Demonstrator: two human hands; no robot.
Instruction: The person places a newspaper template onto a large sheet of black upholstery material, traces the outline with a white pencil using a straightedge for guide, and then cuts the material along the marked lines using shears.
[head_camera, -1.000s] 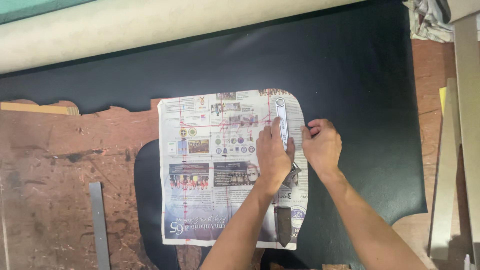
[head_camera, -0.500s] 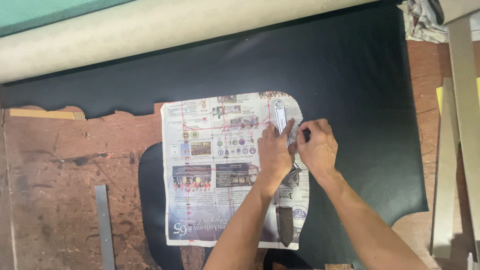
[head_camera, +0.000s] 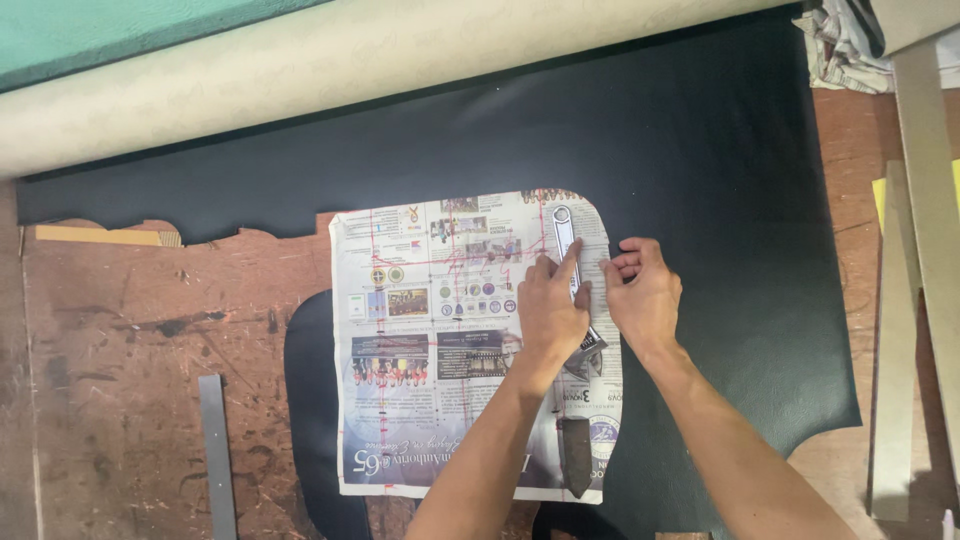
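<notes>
A newspaper sheet (head_camera: 440, 350) cut with rounded corners lies flat on a large black leather sheet (head_camera: 700, 150). A metal wrench (head_camera: 562, 226) rests on the paper near its top right corner. My left hand (head_camera: 550, 312) presses down on the paper, its forefinger stretched along the wrench. My right hand (head_camera: 645, 292) sits at the paper's right edge, touching the left hand. Its fingertips are pinched together, and anything between them is hidden. A dark flat weight (head_camera: 575, 458) lies on the paper's lower right.
The worn brown worktable (head_camera: 130, 340) shows to the left. A cream roll (head_camera: 350, 70) and green foam (head_camera: 120, 30) lie along the back. A metal ruler (head_camera: 217, 455) lies at lower left. Wooden strips (head_camera: 925, 230) and a crumpled cloth (head_camera: 835, 45) are on the right.
My right hand has nudged closer to my left hand at the paper's right edge. The left hand keeps pressing in the same place.
</notes>
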